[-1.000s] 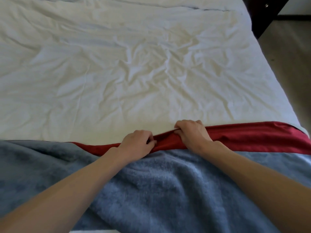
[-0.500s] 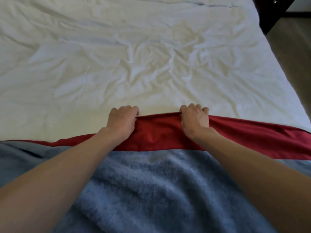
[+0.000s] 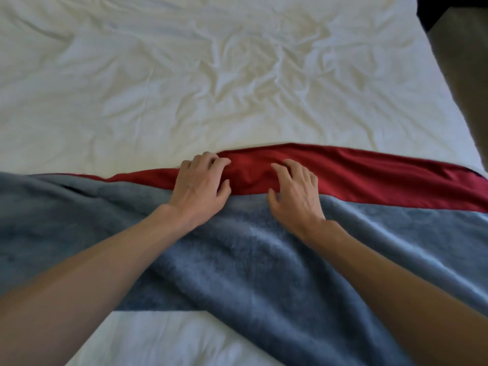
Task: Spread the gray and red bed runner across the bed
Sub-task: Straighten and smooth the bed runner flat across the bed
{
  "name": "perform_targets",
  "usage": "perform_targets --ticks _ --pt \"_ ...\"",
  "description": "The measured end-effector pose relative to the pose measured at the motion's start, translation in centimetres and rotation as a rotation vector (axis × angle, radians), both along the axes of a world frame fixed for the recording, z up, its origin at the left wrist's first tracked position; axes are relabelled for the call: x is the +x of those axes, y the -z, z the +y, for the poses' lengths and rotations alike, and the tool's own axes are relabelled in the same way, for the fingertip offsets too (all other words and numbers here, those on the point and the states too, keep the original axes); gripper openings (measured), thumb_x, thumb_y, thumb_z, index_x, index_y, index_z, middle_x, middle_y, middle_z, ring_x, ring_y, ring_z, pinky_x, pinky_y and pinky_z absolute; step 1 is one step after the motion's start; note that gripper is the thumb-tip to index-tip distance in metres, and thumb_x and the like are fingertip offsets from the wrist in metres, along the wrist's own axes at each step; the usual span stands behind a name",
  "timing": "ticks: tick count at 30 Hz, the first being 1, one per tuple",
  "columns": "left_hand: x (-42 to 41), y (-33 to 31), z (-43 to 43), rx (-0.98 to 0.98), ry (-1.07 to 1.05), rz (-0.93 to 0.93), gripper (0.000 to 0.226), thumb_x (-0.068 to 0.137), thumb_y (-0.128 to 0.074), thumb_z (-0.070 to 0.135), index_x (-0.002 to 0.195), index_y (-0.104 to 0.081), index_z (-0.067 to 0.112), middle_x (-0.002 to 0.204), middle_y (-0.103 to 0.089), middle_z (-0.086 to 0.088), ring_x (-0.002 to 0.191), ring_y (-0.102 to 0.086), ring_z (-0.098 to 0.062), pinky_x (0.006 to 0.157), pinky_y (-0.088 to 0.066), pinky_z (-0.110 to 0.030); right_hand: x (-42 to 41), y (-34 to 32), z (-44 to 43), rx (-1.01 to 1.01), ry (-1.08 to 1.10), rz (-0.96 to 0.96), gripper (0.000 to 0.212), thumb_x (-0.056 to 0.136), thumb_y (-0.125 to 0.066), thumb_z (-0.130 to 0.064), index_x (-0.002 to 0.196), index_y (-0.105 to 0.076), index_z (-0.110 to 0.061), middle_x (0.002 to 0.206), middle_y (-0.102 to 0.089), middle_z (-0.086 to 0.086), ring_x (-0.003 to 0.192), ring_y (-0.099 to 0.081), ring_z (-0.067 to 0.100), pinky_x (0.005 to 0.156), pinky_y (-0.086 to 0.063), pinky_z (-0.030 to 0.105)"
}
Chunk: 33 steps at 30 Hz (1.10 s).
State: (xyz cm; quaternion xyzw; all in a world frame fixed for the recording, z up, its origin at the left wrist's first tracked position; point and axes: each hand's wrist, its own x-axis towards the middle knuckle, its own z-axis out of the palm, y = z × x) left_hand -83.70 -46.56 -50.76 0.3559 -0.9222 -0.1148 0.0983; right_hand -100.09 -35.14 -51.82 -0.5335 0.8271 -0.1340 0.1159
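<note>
The bed runner lies across the near part of the white bed (image 3: 211,75). Its gray plush part (image 3: 250,260) is rumpled under my forearms, and its red satin band (image 3: 369,178) forms the far edge, bulging toward the middle of the bed. My left hand (image 3: 200,186) rests on the red band with loosely spread fingers and grips nothing. A little to its right, my right hand (image 3: 295,191) lies over the seam between red and gray, fingers spread and relaxed. The runner's left end, where the red narrows to a thin strip, runs out of view.
The wrinkled white sheet covers the whole far half of the bed. A strip of white sheet (image 3: 158,339) shows below the runner's near edge. Brown carpet floor (image 3: 464,88) lies past the bed's right side, with dark furniture (image 3: 433,11) at the top right corner.
Both hands gripped the red edge and pushed it farther up the bed. Now they have let go and lie flat on it. White sheet has appeared below the runner's near edge.
</note>
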Motion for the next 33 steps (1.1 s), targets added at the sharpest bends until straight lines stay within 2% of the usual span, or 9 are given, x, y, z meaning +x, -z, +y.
perform_targets --ticks 5,11,15,20,23,25,29,31,33 --pt "2.5 -0.3 4.5 0.005 0.039 0.075 0.031 0.08 -0.062 0.011 0.111 -0.06 0.005 0.098 -0.057 -0.012 0.087 -0.057 -0.03 0.074 -0.045 -0.047 3.6 0.3 4.2 0.017 -0.101 -0.014 0.048 0.08 -0.06 -0.019 0.127 -0.054 -0.009 0.135 -0.046 0.018 0.123 -0.042 0.035 0.104 -0.03 0.044" --pt "5.5 0.0 10.0 -0.019 0.001 0.047 0.028 0.078 -0.062 0.007 0.105 -0.06 0.005 0.097 -0.058 -0.013 0.089 -0.057 -0.033 0.076 -0.045 -0.046 6.7 0.8 11.0 0.048 -0.207 0.001 0.044 0.076 -0.063 -0.017 0.119 -0.059 -0.007 0.13 -0.05 0.021 0.119 -0.047 0.037 0.099 -0.035 0.045" --pt "8.6 0.0 14.7 -0.007 -0.044 -0.01 0.029 0.076 -0.066 0.009 0.104 -0.06 0.005 0.095 -0.058 -0.013 0.083 -0.058 -0.033 0.074 -0.046 -0.044 8.4 0.2 16.4 0.085 -0.279 0.012 0.044 0.081 -0.059 -0.024 0.122 -0.056 -0.008 0.129 -0.049 0.017 0.117 -0.047 0.035 0.098 -0.035 0.042" --pt "11.6 0.3 19.5 0.081 -0.078 -0.036 0.018 0.07 -0.07 0.006 0.083 -0.058 0.007 0.086 -0.055 -0.012 0.073 -0.055 -0.033 0.064 -0.046 -0.041 10.7 -0.1 21.3 0.112 -0.38 0.043 0.055 0.082 -0.063 -0.032 0.13 -0.047 -0.011 0.133 -0.048 0.017 0.119 -0.047 0.034 0.099 -0.037 0.043" --pt "13.0 0.9 21.3 0.079 -0.05 -0.046 0.014 0.071 -0.07 0.009 0.08 -0.059 0.008 0.086 -0.055 -0.009 0.075 -0.055 -0.029 0.065 -0.046 -0.038 12.2 -0.1 22.6 0.117 -0.445 0.14 0.07 0.064 -0.075 -0.012 0.13 -0.05 -0.012 0.123 -0.054 0.019 0.105 -0.056 0.035 0.088 -0.048 0.043" --pt "13.4 1.6 21.7 0.072 0.0 -0.109 0.018 0.075 -0.069 0.016 0.09 -0.063 0.008 0.094 -0.056 -0.007 0.085 -0.056 -0.028 0.075 -0.046 -0.039 12.8 0.2 22.8 0.09 -0.452 0.209 0.078 0.056 -0.074 0.0 0.129 -0.052 -0.014 0.118 -0.055 0.022 0.098 -0.057 0.036 0.081 -0.05 0.043" --pt "13.1 2.6 22.3 0.081 0.026 -0.221 0.047 0.08 -0.063 0.032 0.123 -0.052 0.017 0.121 -0.049 -0.002 0.113 -0.046 -0.022 0.097 -0.035 -0.035 12.9 0.5 22.2 0.073 -0.405 0.265 0.081 0.062 -0.071 0.001 0.137 -0.045 -0.016 0.118 -0.053 0.023 0.093 -0.056 0.037 0.074 -0.05 0.044" --pt "12.9 2.8 22.8 0.075 0.014 -0.218 0.057 0.08 -0.064 0.033 0.131 -0.046 0.018 0.128 -0.046 -0.004 0.119 -0.042 -0.022 0.1 -0.032 -0.036 12.9 0.5 21.9 0.073 -0.344 0.243 0.082 0.062 -0.07 0.003 0.137 -0.044 -0.016 0.114 -0.053 0.018 0.089 -0.056 0.035 0.069 -0.047 0.038" --pt "12.8 2.9 23.1 0.042 0.002 -0.225 0.062 0.078 -0.066 0.034 0.134 -0.043 0.019 0.132 -0.042 -0.007 0.122 -0.04 -0.023 0.102 -0.029 -0.037 12.9 0.5 21.7 0.037 -0.269 0.121 0.075 0.068 -0.063 0.007 0.137 -0.044 -0.016 0.106 -0.055 0.012 0.084 -0.057 0.033 0.062 -0.04 0.033"
